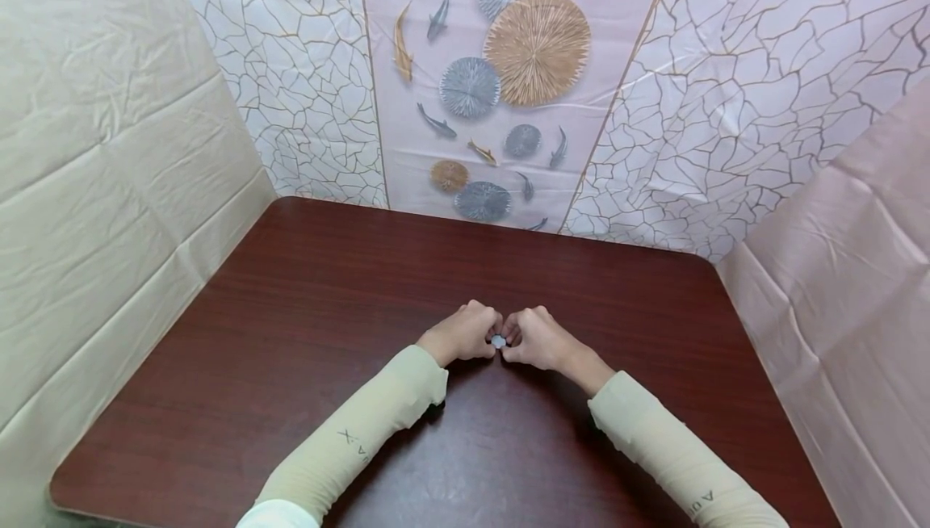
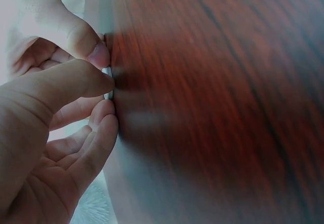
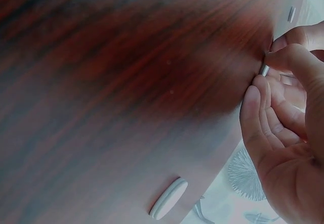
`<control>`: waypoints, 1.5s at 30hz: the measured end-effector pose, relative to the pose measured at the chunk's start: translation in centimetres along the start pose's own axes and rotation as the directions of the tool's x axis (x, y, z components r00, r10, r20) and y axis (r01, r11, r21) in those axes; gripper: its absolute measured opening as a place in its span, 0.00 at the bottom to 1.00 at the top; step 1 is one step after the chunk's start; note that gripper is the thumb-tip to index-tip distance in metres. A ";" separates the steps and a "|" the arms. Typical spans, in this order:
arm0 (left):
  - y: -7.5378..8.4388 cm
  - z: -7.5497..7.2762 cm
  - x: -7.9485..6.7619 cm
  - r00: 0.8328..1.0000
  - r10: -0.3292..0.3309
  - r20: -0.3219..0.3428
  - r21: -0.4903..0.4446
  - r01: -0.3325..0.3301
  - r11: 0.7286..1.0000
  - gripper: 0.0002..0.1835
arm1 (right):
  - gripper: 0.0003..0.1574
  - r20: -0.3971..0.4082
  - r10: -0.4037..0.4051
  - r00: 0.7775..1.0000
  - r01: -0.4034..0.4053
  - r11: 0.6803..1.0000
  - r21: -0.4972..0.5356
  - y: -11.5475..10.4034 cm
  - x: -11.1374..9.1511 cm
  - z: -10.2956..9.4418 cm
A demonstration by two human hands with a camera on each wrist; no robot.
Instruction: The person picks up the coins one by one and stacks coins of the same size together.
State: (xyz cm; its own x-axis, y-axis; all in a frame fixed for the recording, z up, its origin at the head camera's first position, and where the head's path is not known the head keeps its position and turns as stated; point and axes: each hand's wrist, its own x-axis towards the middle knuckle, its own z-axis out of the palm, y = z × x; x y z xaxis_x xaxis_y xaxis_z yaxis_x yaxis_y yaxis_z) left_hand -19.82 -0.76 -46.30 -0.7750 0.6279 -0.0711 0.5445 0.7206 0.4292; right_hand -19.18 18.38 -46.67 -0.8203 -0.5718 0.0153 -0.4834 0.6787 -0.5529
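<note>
A small pale flat piece with a slightly scalloped outline lies on the brown table between the two hands. From its left side the left hand holds it with curled fingers and thumb. The right hand grips it from the right in the same way, and the two hands nearly meet. Seen edge-on in the left wrist view, the thin piece is mostly covered by the fingertips. Only a sliver of the piece shows beside the thumb in the right wrist view.
The dark wood-grain table has rounded corners. In the right wrist view, a pale oval disc lies on the surface, and a smaller pale piece is beyond the hand. Patterned cloth hangs behind; plain padded walls flank the table.
</note>
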 end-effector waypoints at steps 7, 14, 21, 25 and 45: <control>0.0 0.0 0.0 1.000 0.001 0.000 -0.005 -0.001 1.000 0.06 | 0.09 0.017 0.004 1.000 -0.005 1.000 0.020 0.1 -0.1 -0.2; 0.1 -0.1 -0.1 1.000 0.015 -0.005 -0.011 -0.015 1.000 0.07 | 0.11 0.040 0.008 0.999 -0.009 1.000 0.028 0.1 -0.4 -0.6; 0.0 -0.1 0.1 1.000 0.009 -0.004 -0.033 -0.009 0.999 0.09 | 0.11 0.055 0.034 0.998 -0.036 0.999 0.036 0.2 -0.8 -1.2; -0.2 -0.1 0.2 1.000 -0.018 0.025 -0.082 0.020 0.996 0.11 | 0.11 0.068 0.031 0.997 -0.033 0.999 0.028 0.4 -1.4 -1.5; -3.0 -6.3 -4.7 0.993 0.057 -0.103 0.036 -0.054 0.998 0.23 | 0.32 -0.107 0.076 0.991 -0.094 0.979 -0.180 -0.1 -6.4 -8.6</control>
